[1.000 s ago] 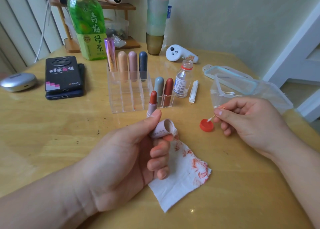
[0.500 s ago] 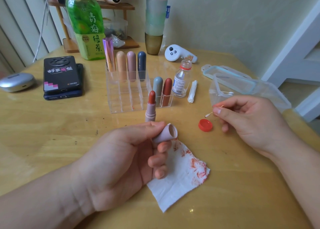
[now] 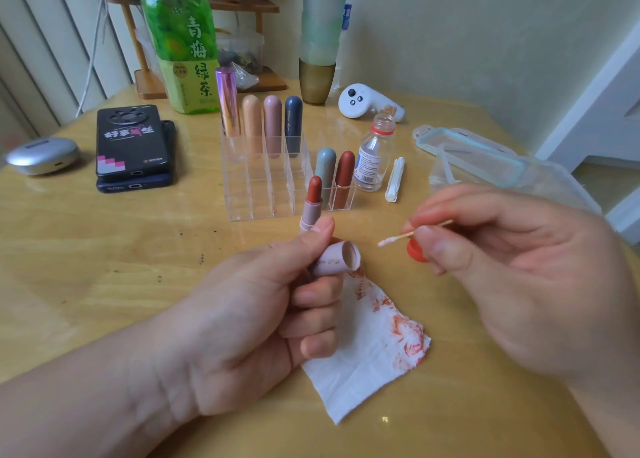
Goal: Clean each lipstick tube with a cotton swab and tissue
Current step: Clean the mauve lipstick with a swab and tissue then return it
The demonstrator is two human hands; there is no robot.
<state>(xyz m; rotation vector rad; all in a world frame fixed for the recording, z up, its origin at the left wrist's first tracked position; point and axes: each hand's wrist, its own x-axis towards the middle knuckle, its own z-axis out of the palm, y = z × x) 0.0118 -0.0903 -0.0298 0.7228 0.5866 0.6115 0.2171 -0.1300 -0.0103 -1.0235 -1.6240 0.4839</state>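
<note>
The left hand [image 3: 242, 312] was curled round a pale pink cylindrical lipstick cap [image 3: 337, 258]. Its open mouth was turned toward the right hand [image 3: 512, 277], seemingly so the wooden-stemmed cotton swab [image 3: 398, 238] pinched there could reach inside. A red-smeared white tissue [image 3: 374, 350] lay beneath. The clear acrylic organiser [image 3: 256, 198] held six capped tubes, and the uncapped red lipstick [image 3: 313, 198] stood just before it.

Green tea bottle [image 3: 180, 42] at back; stacked phones [image 3: 133, 146], silver case [image 3: 41, 154] at left; white controller [image 3: 360, 103] beside brown tumbler [image 3: 317, 83].
</note>
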